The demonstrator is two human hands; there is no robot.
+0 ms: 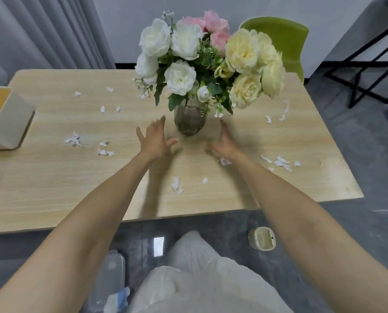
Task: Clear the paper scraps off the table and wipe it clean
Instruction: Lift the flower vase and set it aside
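Head view: left hand (pixel 155 140) and right hand (pixel 224 143), fingers spread and empty, flank the vase (pixel 189 119), which stands just ahead between them. Paper scraps (pixel 176 185) lie scattered on the table (pixel 53 177) to both sides, nearest beside the right wrist.

A pale wooden table (pixel 53 177) carries a glass vase of flowers (pixel 189 122), just beyond and between the left hand (pixel 155 138) and the right hand (pixel 224 143). White paper scraps (pixel 176 185) lie scattered to the outer side of each hand and nearer the person. A tissue box (pixel 5 123) sits well left of the left hand.
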